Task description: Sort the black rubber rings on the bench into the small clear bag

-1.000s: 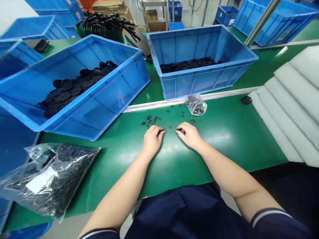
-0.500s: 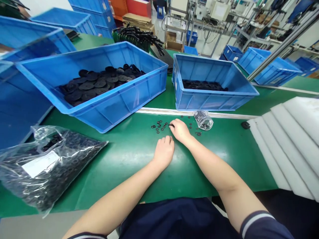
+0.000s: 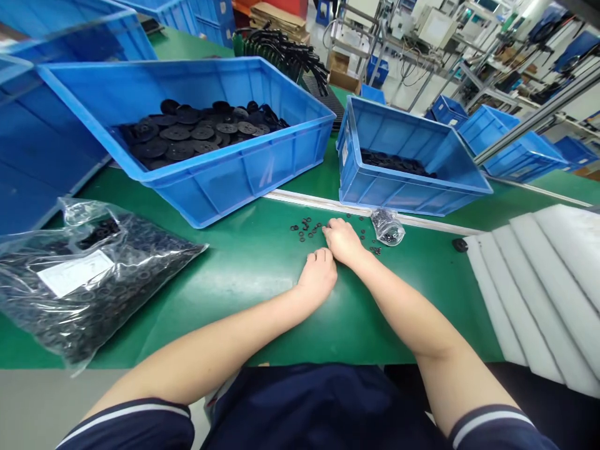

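Observation:
Both of my hands are close together over the green tabletop (image 3: pixel 244 300). My left hand (image 3: pixel 319 275) is closed, its fingers curled in, and I cannot make out what they hold. Just beyond it, my right hand (image 3: pixel 344 240) is also closed, its fingertips pinched near the small black rings (image 3: pixel 310 234); what is between them is hidden. Several of these rings lie scattered left of the right hand. A few more small dark parts (image 3: pixel 375 250) lie to its right, beside a small clear bag (image 3: pixel 388 227) with dark pieces inside.
A large blue bin (image 3: pixel 244 156) of black discs (image 3: pixel 201 131) stands behind to the left, a second blue bin (image 3: pixel 417 190) to the right. A big clear bag (image 3: pixel 117 300) of dark rings fills the left side. White foam sheets (image 3: pixel 539 281) and a black round part (image 3: pixel 460 245) are at right.
My left hand has moved up and right, close against the right hand. The dark bit seen at my right fingertips earlier no longer shows. The whole view has shifted and tilted slightly.

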